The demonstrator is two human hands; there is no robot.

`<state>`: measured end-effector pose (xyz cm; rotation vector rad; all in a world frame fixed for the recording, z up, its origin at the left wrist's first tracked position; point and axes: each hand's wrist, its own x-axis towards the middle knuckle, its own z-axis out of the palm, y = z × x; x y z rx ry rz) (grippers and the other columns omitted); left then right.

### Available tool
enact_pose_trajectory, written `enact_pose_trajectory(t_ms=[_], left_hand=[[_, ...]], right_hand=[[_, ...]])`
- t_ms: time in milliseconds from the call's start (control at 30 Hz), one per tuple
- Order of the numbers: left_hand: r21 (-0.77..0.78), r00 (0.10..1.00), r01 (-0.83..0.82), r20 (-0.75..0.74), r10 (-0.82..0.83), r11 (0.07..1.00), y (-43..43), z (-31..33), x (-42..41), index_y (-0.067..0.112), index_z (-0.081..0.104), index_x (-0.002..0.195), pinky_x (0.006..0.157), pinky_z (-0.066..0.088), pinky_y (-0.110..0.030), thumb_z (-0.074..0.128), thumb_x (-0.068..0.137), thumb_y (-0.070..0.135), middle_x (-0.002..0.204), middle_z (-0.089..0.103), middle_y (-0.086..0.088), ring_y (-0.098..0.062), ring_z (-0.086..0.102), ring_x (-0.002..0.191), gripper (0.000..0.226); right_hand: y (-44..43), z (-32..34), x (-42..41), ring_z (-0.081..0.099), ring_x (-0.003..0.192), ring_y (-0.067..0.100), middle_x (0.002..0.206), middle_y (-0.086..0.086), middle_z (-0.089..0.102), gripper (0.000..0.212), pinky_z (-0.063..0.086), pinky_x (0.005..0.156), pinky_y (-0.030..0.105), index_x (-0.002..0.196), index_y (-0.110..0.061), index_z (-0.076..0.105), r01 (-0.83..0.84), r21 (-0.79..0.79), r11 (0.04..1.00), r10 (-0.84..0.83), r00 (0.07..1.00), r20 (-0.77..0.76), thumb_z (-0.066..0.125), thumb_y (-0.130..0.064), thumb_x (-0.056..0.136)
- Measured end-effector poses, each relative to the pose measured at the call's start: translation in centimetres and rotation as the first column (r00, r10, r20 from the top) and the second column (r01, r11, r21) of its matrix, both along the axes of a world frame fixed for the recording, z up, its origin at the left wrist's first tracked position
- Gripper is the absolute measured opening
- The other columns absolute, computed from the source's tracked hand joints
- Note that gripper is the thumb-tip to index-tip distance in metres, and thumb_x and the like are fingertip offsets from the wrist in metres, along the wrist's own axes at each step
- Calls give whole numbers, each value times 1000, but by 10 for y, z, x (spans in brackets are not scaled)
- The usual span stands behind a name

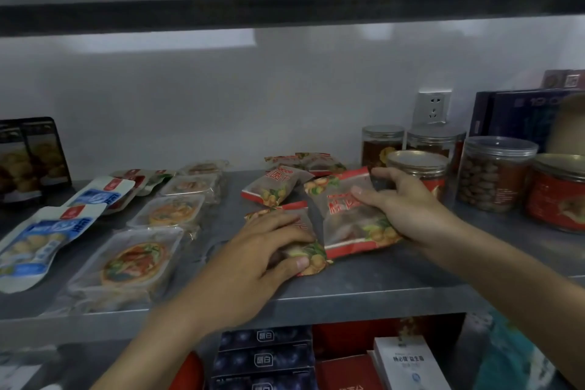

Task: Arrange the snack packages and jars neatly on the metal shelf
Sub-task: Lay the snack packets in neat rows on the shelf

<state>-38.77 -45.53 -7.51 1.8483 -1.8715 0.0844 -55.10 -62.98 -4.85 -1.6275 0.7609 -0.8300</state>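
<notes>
Both forearms reach in from below and converge on the middle of the metal shelf (380, 282). The left hand (272, 250) lies palm down on the near packet (311, 255), a red-edged snack bag printed with fruit. Its fingers curl over the bag's top and its thumb presses against the lower edge, so the grip closes round the bag, which lies flat on the shelf near the front lip.

The right hand (408, 209) comes in from the right with the wrist bent inward. Its grip pinches the larger packet (351, 225) of the same kind, with the thumb across the printed face and the fingers wrapped round the bag's far right edge. This bag lies tilted just beside the near packet, and their edges meet between the two hands.

Behind them a third packet (272, 187) lies at an angle, and a fourth packet (304, 160) lies close to the wall.

The jars stand to the right. Two tall clear jars (383, 142) are at the back, a foil-topped jar (418, 168) stands just behind the right hand's fingers, a nut jar (493, 174) is further right, and a red jar (557, 193) stands at the frame's edge.

To the left, clear trays (133, 263) lie in a column running back toward the wall, and blue-and-white pouches (38, 244) lie beside them.
</notes>
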Motion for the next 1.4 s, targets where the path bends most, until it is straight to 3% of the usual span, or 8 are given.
enact_pose_trajectory(t_ms=[267,367,533,667,967,1067,1167,1400], left_hand=[[-12,988,43,-145,-45,999,5,1,0,44,54,119,101,31,-9,58,90,40,131,43,35,12,35,127,29],[-8,974,20,-227,-21,1000,6,1,-1,47,46,128,101,39,-22,61,86,45,127,45,36,10,42,122,44],[58,984,-28,-174,38,998,2,-2,-3,45,35,142,114,3,-17,42,77,65,149,14,38,19,-4,137,68],[87,987,-51,-150,64,995,1,-4,-2,49,35,141,112,-1,-16,49,84,59,153,7,34,18,-9,137,59],[70,986,-60,-154,71,996,2,7,-7,50,36,140,118,6,-24,53,87,54,153,9,32,13,-3,140,56],[-42,994,-81,-77,78,996,1,28,-14,46,39,139,113,15,-20,51,87,57,151,19,28,7,11,141,55],[-148,991,-110,64,121,983,-12,65,-11,36,47,136,101,30,-19,54,87,54,141,44,14,-4,38,130,53],[114,915,-349,-173,365,930,-72,95,51,29,48,135,95,37,-27,61,91,37,141,49,-4,-20,48,125,47]], right_hand=[[8,-8,-9,59,86,2,102,-12,59,27,45,67,17,123,-33,60,-35,-389,921,-113,929,-353,56,-29,96],[7,-16,-8,50,120,15,121,-5,56,32,40,95,25,126,-31,61,-65,-545,836,-224,866,-446,53,-38,96],[16,-16,-14,18,145,10,156,-12,27,46,17,119,39,139,-40,47,-152,-647,747,-191,884,-427,45,-53,94],[19,-18,-12,14,144,-2,156,-18,26,54,10,116,23,147,-38,35,-405,-625,667,-43,817,-575,39,-55,95],[21,-8,-10,28,139,0,152,-16,36,57,20,112,19,146,-33,38,-443,-632,635,-25,807,-590,39,-56,94],[20,15,-2,48,128,7,142,-9,52,63,39,107,30,145,-32,40,-394,-647,653,-24,843,-537,45,-61,89],[14,42,14,52,125,11,140,-8,54,62,37,106,26,143,-30,44,-313,-699,643,-56,891,-451,53,-58,88],[-5,58,72,55,114,20,134,2,55,53,41,81,24,138,-21,48,-214,-485,848,-45,883,-468,64,-38,91]])
